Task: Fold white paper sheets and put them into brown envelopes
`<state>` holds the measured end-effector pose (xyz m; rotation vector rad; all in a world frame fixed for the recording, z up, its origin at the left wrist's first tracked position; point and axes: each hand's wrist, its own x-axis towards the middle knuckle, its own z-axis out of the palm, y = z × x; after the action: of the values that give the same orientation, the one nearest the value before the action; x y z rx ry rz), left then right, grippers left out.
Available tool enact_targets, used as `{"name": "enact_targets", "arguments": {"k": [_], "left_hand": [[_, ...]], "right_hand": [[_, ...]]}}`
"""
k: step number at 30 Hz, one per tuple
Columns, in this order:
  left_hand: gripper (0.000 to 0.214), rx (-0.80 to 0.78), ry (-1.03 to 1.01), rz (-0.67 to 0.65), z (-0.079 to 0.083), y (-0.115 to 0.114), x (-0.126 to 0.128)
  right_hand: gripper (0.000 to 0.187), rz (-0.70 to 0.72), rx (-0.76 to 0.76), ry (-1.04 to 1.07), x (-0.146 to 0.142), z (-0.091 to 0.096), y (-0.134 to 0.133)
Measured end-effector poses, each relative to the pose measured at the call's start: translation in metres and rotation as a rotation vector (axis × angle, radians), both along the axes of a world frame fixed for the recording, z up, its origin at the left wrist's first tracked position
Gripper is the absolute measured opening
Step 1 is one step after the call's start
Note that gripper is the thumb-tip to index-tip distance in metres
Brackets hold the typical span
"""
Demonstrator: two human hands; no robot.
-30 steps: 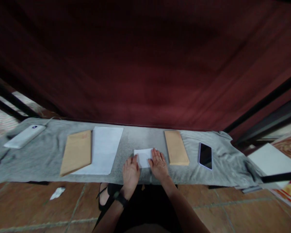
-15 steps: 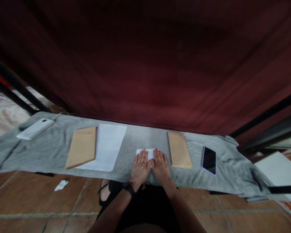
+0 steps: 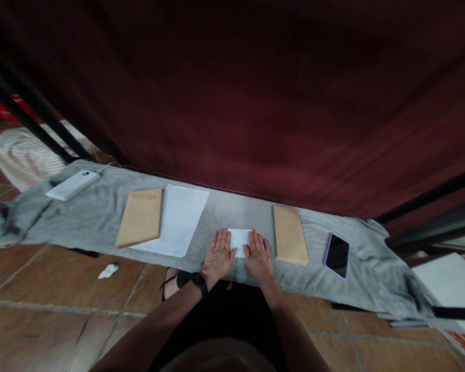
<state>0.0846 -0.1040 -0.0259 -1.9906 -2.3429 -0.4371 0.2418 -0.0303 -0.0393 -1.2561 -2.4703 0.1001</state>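
A small folded white paper lies flat on the grey cloth in front of me. My left hand presses flat over its left edge, fingers stretched out. Over the right edge rests my right hand, also flat with straight fingers. The middle of the paper shows between the two hands. Right of my right hand is a narrow stack of brown envelopes. To the left, larger brown envelopes partly cover several white paper sheets.
The grey cloth covers a long narrow surface. A dark phone lies at the right, a white device with a cable at the far left. A dark red curtain hangs behind. Crumpled tissue lies on the tiled floor.
My hands have moved apart across the paper, from near its middle to its two sides, so more of it shows. The camera view has tilted slightly.
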Motion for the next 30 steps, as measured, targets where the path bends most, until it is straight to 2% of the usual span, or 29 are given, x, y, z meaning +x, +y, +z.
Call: {"name": "enact_targets", "arguments": {"k": [10, 16, 23, 30], "left_hand": [[0.065, -0.046, -0.015, -0.017, 0.005, 0.001, 0.002], [0.064, -0.078, 0.019, -0.004, 0.009, 0.002, 0.004], [0.061, -0.098, 0.053, -0.008, 0.008, -0.001, 0.0], [0.06, -0.01, 0.004, -0.026, -0.002, -0.004, -0.01]], "right_hand": [[0.056, -0.042, 0.0, 0.027, 0.005, -0.003, -0.003], [0.054, -0.093, -0.022, 0.066, -0.001, 0.004, -0.007], [0.048, 0.134, -0.089, 0.086, -0.024, 0.011, -0.017], [0.049, 0.065, -0.032, 0.067, -0.019, 0.001, -0.016]]}}
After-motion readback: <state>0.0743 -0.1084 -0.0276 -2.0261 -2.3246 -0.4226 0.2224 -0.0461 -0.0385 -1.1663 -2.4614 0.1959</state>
